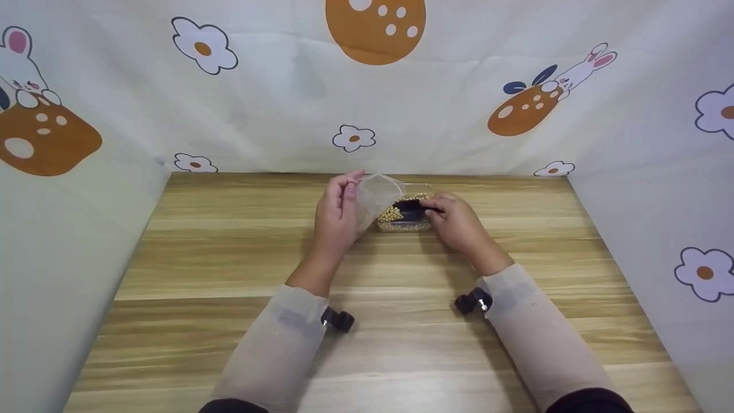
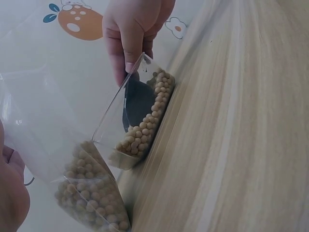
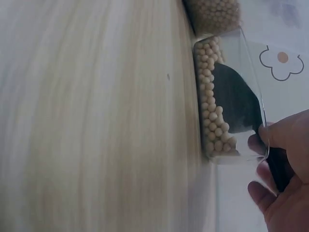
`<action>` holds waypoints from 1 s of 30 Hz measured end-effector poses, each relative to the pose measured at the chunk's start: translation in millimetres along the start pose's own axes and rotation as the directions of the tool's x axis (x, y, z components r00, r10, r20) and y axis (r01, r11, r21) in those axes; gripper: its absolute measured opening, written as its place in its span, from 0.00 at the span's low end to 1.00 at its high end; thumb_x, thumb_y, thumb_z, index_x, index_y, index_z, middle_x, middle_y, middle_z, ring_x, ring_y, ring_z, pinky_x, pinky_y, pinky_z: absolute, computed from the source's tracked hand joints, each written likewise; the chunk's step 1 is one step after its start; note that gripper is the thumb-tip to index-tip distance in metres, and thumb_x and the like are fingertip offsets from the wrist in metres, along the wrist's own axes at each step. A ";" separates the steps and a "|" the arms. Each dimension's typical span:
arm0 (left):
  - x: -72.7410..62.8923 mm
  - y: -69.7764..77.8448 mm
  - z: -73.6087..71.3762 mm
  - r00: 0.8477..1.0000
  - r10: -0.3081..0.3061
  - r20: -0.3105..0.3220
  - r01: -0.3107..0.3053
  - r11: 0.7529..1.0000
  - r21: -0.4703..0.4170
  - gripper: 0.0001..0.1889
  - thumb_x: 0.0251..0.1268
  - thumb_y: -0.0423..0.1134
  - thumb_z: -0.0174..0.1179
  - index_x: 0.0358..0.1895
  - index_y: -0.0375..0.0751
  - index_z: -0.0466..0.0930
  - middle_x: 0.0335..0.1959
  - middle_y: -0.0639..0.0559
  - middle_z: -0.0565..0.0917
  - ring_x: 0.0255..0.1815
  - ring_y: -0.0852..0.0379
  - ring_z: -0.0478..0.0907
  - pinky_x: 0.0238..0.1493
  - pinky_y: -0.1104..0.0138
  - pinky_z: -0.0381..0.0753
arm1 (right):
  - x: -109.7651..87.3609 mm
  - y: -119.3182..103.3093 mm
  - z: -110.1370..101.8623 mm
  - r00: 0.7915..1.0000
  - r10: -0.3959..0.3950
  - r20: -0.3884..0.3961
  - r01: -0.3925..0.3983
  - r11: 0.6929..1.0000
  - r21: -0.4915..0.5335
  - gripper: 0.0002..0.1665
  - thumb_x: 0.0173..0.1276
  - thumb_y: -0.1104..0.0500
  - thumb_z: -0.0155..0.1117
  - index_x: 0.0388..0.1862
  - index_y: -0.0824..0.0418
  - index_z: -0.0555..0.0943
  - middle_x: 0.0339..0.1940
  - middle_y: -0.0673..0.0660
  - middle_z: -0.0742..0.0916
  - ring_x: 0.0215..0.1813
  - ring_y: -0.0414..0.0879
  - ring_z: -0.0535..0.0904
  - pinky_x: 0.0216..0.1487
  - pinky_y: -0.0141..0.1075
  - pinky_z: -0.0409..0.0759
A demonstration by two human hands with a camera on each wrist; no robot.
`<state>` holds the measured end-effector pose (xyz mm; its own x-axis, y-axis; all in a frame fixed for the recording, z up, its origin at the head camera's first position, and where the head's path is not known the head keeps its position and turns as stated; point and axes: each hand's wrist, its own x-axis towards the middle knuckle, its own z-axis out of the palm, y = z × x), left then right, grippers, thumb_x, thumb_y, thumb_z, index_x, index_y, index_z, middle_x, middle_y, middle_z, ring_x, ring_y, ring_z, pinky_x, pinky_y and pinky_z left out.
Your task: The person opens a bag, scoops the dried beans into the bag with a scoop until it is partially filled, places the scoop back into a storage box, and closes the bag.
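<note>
My left hand (image 1: 337, 215) holds a clear plastic bag (image 1: 375, 195) by its upper part, its mouth spread beside a clear box. Soybeans (image 2: 91, 198) fill the lower part of the bag in the left wrist view. The clear box (image 3: 251, 63) stands on the table with a layer of soybeans (image 3: 210, 106) in it. My right hand (image 1: 459, 223) pinches the handle of a black scoop (image 3: 234, 96) over the box's right end. The scoop's blade lies inside the box, against the beans.
The wooden table (image 1: 229, 258) ends at the back against a printed cloth wall (image 1: 275, 103) with flowers and rabbits. Similar cloth hangs on both sides. A small black camera (image 1: 338, 319) sits on the left wrist, another camera (image 1: 473, 301) on the right.
</note>
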<state>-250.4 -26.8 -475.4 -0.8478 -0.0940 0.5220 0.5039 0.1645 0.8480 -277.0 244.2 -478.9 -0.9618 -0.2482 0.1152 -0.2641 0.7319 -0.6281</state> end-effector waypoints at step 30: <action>0.8 2.4 0.2 1.000 -0.014 0.006 0.014 1.000 0.027 0.12 0.89 0.39 0.47 0.54 0.35 0.77 0.68 0.49 0.86 0.74 0.52 0.80 0.79 0.59 0.75 | -4.8 8.1 8.9 0.988 0.155 -0.028 -0.141 0.950 0.277 0.20 0.79 0.60 0.65 0.66 0.60 0.86 0.75 0.66 0.82 0.82 0.61 0.71 0.88 0.53 0.62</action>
<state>-249.9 -26.3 -473.0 -0.8556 -0.0906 0.5097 0.4876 0.1895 0.8522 -273.9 245.7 -491.3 -0.9928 -0.1141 0.0376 -0.0951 0.5547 -0.8266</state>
